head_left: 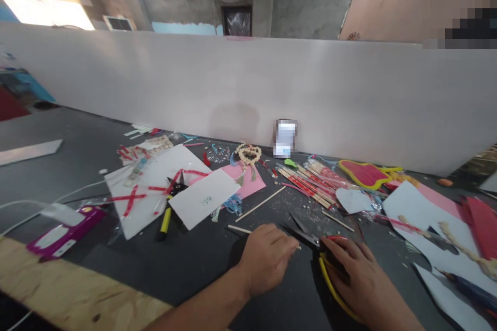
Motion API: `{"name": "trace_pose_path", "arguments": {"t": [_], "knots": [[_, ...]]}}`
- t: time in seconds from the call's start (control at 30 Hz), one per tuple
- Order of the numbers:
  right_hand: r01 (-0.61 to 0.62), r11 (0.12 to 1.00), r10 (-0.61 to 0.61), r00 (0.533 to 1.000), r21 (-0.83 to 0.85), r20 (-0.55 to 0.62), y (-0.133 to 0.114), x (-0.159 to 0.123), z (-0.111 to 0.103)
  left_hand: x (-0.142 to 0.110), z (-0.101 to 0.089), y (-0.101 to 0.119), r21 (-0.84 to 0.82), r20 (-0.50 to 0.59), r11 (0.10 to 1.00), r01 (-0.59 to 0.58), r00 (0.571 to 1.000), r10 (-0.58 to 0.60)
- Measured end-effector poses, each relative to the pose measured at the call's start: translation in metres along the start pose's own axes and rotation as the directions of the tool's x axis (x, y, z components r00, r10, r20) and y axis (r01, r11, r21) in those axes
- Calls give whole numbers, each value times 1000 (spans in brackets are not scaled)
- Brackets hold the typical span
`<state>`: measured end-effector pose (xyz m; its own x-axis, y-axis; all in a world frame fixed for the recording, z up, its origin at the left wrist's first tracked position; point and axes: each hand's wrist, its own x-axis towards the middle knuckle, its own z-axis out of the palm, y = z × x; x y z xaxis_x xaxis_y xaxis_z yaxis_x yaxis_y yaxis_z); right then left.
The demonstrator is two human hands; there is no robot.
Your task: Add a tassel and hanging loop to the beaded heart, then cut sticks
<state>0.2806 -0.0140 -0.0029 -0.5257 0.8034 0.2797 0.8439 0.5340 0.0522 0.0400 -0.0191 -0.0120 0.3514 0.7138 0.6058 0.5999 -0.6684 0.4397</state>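
Observation:
A thin pale wooden stick [238, 229] is pinched in my left hand [267, 258]. One end pokes out to the left of the fist, and a short tip shows past the fingers on the right. In my right hand [351, 271] is a pair of scissors [306, 235] with yellow and red handles, partly covered by the fingers. Its blades are apart and point up and left, close to my left fingertips. Just beyond, another wooden stick [261, 204] lies slanted on the dark table, and a short stick piece [337, 221] rests to the right.
Left lie pliers [165, 223], a white card [205, 197], white paper [132, 217] and a purple power strip [66, 232]. At the back are a beaded string [248, 154], a phone [285, 138], bundled sticks [306, 186] and a pink-yellow shape [363, 174]. More paper [411, 207] lies right.

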Motion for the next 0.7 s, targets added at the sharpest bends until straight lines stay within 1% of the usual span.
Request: {"name": "trace_pose_path", "arguments": {"t": [0.07,0.13,0.17,0.23,0.3,0.37,0.47,0.57,0.7], "knots": [[42,999,-41,998,-15,47,3,4,-9,0,0,-1,7,13,1000,1,1000,-2],[72,997,-69,995,-34,74,8,18,-21,0,1,-2,11,17,1000,-8,1000,8],[75,996,-72,995,-49,71,11,30,-28,0,2,-2,11,16,1000,-12,1000,12],[52,993,-45,996,-102,72,16,63,-37,1,3,-3,7,16,1000,-18,1000,18],[2,980,14,997,-201,77,22,102,-39,3,4,-3,4,9,1000,-15,1000,15],[-4,930,61,988,-367,142,28,140,-32,4,3,-4,7,8,1000,-8,1000,8],[23,908,61,980,-419,188,38,184,-12,3,2,-6,9,41,1000,7,999,-7],[51,896,52,974,-440,220,44,212,9,1,3,-8,-1,62,1000,13,998,-13],[73,882,49,968,-466,245,47,232,25,0,7,-11,-13,76,999,44,996,-43]]}}
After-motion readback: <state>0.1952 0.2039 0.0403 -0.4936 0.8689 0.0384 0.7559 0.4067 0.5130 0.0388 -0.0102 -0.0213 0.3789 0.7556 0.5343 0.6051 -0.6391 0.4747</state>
